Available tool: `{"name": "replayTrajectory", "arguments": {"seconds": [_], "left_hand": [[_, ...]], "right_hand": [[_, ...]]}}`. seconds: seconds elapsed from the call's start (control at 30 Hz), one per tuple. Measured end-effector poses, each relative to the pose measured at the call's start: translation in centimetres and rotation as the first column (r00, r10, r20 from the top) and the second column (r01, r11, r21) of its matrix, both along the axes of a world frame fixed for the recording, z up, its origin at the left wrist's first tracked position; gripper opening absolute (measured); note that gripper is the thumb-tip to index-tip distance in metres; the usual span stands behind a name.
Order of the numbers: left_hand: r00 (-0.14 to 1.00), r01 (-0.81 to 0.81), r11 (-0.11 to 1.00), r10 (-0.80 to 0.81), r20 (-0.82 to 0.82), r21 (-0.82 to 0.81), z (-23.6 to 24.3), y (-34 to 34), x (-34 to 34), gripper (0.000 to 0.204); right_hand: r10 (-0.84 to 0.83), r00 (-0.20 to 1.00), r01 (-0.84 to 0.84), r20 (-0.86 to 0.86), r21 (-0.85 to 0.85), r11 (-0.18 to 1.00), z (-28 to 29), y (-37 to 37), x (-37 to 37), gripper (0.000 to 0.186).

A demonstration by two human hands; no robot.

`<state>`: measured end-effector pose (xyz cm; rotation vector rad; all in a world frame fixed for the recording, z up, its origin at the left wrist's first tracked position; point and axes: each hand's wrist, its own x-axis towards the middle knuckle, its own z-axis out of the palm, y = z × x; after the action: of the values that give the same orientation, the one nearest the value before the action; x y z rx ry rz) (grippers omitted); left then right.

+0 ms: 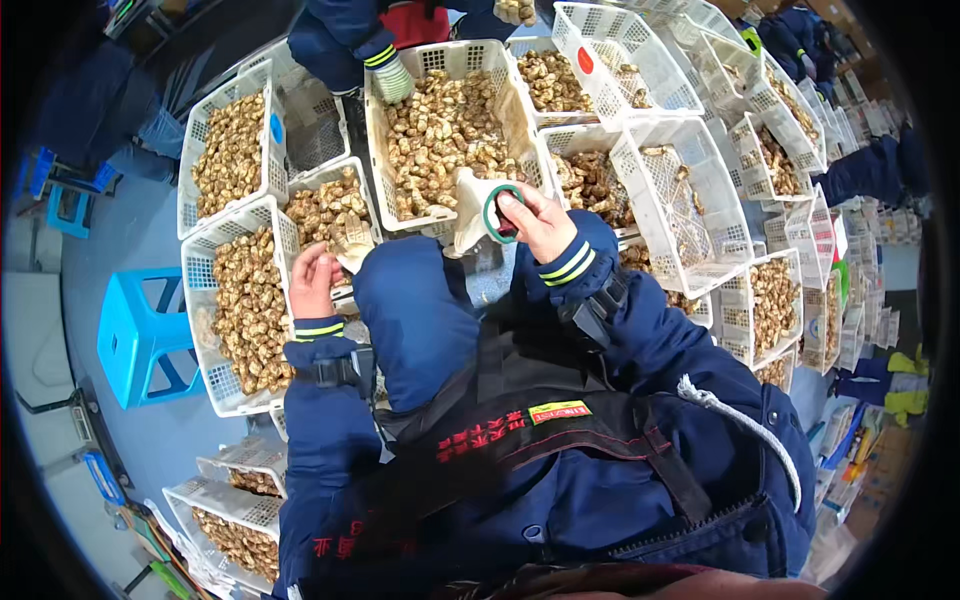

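One left hand [312,283] and one right hand [540,225] are showing, both bare, with two black buckled wrist straps [338,371]. One green loop handle [489,213] is showing too. At least ten white perforated crates [720,200] are standing nearby; the overlapping ones farther right are defying a count, as are the heaped brown-and-cream mushroom-like pieces [440,130]. Two round stickers are marking crates: one red sticker [585,60], one blue sticker [276,128]. At least two blue plastic stools [143,325] are standing about. At least four co-workers [345,35] are partly appearing. One thick white cord [748,418] is hanging.
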<state>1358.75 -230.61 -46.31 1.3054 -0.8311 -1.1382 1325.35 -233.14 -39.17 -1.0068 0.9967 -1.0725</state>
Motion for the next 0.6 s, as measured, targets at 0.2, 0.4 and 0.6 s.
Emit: {"name": "replayTrajectory", "arguments": {"seconds": [0.2,0.4,0.6], "left_hand": [[0.876,0.47,0.878,-0.452,0.167,-0.088,10.1,1.4,-12.2,0.025],[0.79,0.484,0.871,-0.393,0.471,-0.085,7.5,2.2,-17.1,0.031],[0.837,0.398,0.916,-0.337,0.432,-0.057,5.8,2.0,-17.6,0.025]], "right_hand": [[0.079,0.996,-0.081,0.044,0.04,0.996,1.8,2.2,1.1,0.037],[0.042,0.885,-0.202,-0.463,-0.303,0.931,2.4,4.0,-0.8,0.031],[0.083,0.887,-0.205,-0.454,-0.228,0.952,2.6,4.7,-1.3,0.021]]}}
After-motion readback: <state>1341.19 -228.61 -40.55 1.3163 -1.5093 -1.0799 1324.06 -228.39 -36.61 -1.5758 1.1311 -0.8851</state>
